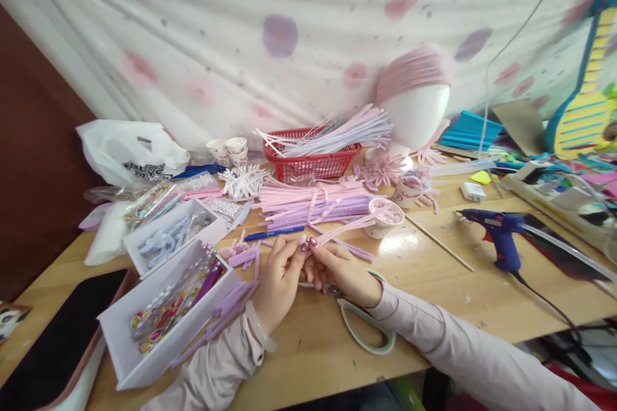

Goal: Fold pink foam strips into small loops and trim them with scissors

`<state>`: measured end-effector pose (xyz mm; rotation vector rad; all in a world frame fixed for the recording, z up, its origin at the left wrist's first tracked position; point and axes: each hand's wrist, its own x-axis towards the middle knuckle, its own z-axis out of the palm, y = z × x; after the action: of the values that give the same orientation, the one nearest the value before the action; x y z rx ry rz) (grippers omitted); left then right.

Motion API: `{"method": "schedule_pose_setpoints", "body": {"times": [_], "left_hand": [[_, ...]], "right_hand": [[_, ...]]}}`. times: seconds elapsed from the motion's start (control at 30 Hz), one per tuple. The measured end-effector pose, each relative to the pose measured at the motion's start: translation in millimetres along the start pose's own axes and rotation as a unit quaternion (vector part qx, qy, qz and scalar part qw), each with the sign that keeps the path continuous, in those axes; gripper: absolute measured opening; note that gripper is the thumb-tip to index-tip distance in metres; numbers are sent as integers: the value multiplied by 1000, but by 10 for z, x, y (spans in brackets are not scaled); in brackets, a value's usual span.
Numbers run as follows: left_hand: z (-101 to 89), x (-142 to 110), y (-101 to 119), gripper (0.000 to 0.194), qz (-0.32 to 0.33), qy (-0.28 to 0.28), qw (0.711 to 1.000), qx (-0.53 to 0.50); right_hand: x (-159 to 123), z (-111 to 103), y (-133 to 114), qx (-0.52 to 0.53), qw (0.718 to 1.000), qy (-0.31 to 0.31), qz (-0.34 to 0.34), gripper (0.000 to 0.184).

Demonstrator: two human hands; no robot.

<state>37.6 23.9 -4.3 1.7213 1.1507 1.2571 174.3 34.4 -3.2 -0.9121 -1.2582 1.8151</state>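
Note:
My left hand (279,282) and my right hand (342,270) meet at their fingertips over the near part of the table. Both are closed in a pinch on pink pipe cleaners (344,228), whose free lengths stick out to the upper right, past the right hand. The pinched ends are mostly covered by my fingers. Beneath my right wrist lies a pair of scissors (369,329) with pale green handles, its blades partly hidden by the hand. Just beyond the fingers stands a paper cup (383,221) of pink pieces. A blue pen (274,234) lies behind my left hand.
Bundled pink and purple pipe cleaners (313,202) lie in front of a red basket (315,164). White boxes (166,314) of beads and a phone (62,340) are at left. A stick (441,244) and a blue glue gun (499,237) lie right; a mannequin head (417,106) stands behind.

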Motion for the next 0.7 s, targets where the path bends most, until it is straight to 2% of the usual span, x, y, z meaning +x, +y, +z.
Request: {"method": "schedule_pose_setpoints", "body": {"times": [0.07, 0.2, 0.27, 0.47, 0.53, 0.63, 0.7], "left_hand": [[13, -26, 20, 30, -7, -3, 999, -38], [61, -55, 46, 29, -65, -29, 990, -124], [65, -53, 39, 29, -85, -37, 984, -149], [-57, -25, -41, 36, -126, 26, 973, -193], [-75, -32, -51, 35, -146, 19, 971, -188], [-36, -44, -27, 31, -153, 49, 968, -191], [6, -41, 4, 30, -156, 109, 948, -255]], "right_hand": [[-8, 17, 23, 2, 1000, -21, 5, 56], [-16, 39, 69, 28, 998, -51, 7, 54], [-25, 49, 77, 51, 998, -48, 5, 51], [-39, 27, -28, 27, 989, 105, -105, 37], [-35, 17, -67, 17, 985, 120, -120, 35], [-42, 49, -74, 15, 991, 82, -109, 34], [-62, 107, -41, 18, 995, 42, -89, 32]]}}
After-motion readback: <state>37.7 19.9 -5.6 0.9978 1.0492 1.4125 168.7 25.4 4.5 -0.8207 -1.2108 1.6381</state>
